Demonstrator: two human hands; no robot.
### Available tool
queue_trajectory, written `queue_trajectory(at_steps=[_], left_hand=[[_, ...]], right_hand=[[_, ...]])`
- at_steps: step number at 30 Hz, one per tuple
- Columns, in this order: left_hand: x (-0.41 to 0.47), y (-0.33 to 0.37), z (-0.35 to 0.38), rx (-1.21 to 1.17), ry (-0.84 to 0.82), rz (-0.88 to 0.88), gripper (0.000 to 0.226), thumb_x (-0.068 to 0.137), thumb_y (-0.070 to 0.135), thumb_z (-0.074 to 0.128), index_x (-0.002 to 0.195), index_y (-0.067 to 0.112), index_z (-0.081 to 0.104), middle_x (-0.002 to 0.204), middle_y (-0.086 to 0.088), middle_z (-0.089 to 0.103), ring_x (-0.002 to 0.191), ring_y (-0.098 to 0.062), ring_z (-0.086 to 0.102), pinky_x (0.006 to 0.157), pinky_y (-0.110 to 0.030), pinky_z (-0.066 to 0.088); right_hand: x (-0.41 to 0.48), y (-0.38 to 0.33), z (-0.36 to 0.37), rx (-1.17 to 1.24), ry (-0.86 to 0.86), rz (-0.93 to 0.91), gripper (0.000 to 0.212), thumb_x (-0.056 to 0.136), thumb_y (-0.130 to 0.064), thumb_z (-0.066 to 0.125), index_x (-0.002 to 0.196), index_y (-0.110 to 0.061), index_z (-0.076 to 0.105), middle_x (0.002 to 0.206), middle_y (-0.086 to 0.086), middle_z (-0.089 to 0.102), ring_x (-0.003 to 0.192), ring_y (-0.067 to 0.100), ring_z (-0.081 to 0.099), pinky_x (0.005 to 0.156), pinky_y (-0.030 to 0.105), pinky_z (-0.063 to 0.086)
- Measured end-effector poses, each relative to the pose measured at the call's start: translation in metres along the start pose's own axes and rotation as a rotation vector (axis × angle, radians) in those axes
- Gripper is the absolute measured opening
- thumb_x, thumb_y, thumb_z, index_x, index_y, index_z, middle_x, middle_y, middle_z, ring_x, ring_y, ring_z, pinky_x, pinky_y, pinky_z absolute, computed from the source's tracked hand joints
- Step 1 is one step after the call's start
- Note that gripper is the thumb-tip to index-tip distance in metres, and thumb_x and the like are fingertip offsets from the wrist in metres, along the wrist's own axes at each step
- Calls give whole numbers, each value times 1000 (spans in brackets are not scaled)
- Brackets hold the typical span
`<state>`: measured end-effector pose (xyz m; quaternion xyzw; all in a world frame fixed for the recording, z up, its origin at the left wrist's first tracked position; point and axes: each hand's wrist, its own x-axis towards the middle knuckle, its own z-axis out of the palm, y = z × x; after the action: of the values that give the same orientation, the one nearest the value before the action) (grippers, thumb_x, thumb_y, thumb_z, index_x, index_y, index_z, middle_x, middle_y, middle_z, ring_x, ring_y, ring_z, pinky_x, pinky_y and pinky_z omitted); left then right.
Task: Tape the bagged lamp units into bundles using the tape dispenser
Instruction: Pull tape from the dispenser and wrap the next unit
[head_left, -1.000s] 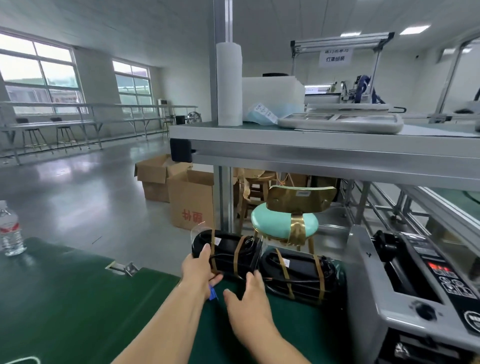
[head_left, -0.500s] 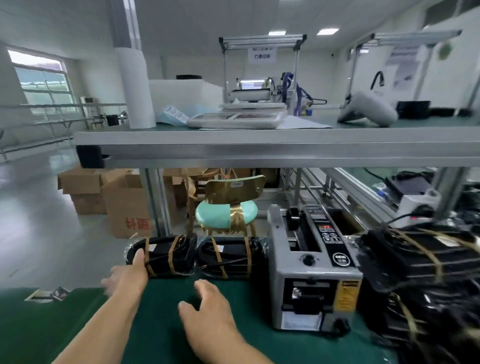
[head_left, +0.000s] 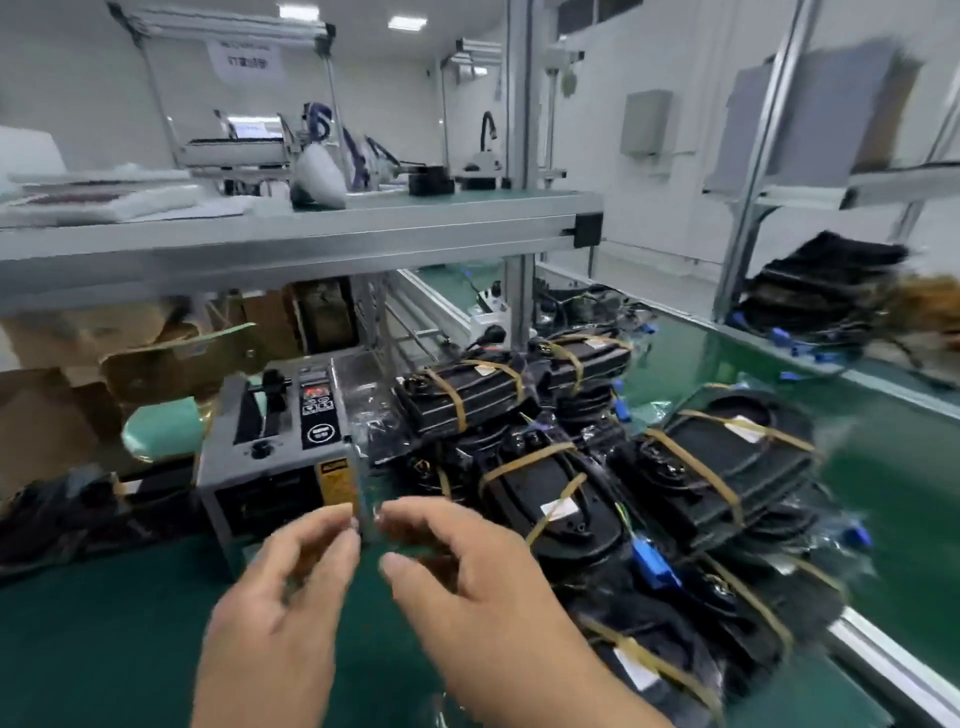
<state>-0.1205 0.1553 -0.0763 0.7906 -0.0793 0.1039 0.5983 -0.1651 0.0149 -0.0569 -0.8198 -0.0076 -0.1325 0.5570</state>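
The grey tape dispenser (head_left: 280, 457) stands on the green mat (head_left: 104, 649) at centre left. To its right is a pile of black bagged lamp units (head_left: 717, 467) bound with brown tape, several deep. Both hands hover in front of the dispenser. The fingers of my left hand (head_left: 275, 623) and my right hand (head_left: 483, 597) are loosely spread, and their tips nearly meet at a thin clear strip (head_left: 366, 514). Blur hides whether either hand touches it. Taped bundles (head_left: 62, 509) lie dark and blurred left of the dispenser.
An aluminium shelf (head_left: 311, 234) spans overhead with white trays and tools on it. A mint-green chair (head_left: 161, 431) and cardboard boxes stand behind the table. The table's metal edge (head_left: 883, 670) runs along the right, and more black units are stacked beyond it (head_left: 821, 296).
My view has swung right from the two taped bundles to the dispenser and the pile. Both hands left those bundles and came together in front of the dispenser.
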Motion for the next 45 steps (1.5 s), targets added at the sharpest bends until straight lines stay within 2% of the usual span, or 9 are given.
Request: queue_trajectory(at_steps=[3,10,13,17,25,32,36,42,45], left_hand=[[-28,10,50,-63,-236,-94,22,88,24,66,89,45,73,88,22,72,78,7,65,74,-15,49],[-63,6,108,127,-373,-206,13,88,40,65,100,40,62,101,21,65,88,12,58,76,-11,40],[-72,2,115,331,-364,-98,16,90,46,61,103,42,53,110,23,53,102,8,51,82,-13,38],[-73,-2,120,651,-415,61,31,91,54,55,117,38,48,113,22,42,114,-4,44,100,-33,40],[-59,-6,124,882,-625,-54,59,90,66,43,134,27,50,128,1,57,120,-22,53,101,-39,44],[-42,-2,109,695,-877,-254,41,78,64,67,100,30,67,90,15,72,83,-1,67,75,-16,52],[-56,-11,102,479,-831,-405,65,58,69,77,104,23,68,100,8,74,92,-9,70,87,-27,55],[-75,-8,98,433,-715,-394,43,71,59,78,88,23,63,89,7,69,80,-9,68,73,-25,56],[-85,-6,94,391,-713,-388,52,68,60,79,94,16,68,91,-1,75,83,-18,72,83,-39,59]], right_hand=[[-41,21,-49,-87,97,-39,35,87,-30,62,120,-37,65,115,-22,65,109,-6,59,96,20,48],[-108,98,-94,-517,409,-221,32,78,-21,68,109,-21,75,114,-12,70,107,7,68,90,16,49],[-112,118,-86,-714,365,-272,44,89,-46,53,102,-12,78,111,0,73,107,24,71,85,30,57],[-113,128,-75,-904,265,-228,54,78,-55,46,101,-20,80,118,-1,72,111,26,69,96,35,39],[-121,129,-69,-878,216,-145,54,89,-52,43,119,-18,73,134,-2,64,130,22,56,109,42,26],[-125,135,-66,-571,277,-174,46,96,-39,38,122,-19,70,139,-10,57,142,11,37,123,34,4],[-128,140,-67,-457,298,-216,45,96,-36,35,122,-21,69,140,-13,55,144,3,29,124,30,-3],[-135,142,-67,-399,292,-249,41,94,-31,40,120,-18,69,138,-11,57,144,6,32,124,45,6],[-143,138,-66,-347,313,-246,42,93,-29,42,125,-17,67,138,-10,57,144,9,34,122,55,13]])
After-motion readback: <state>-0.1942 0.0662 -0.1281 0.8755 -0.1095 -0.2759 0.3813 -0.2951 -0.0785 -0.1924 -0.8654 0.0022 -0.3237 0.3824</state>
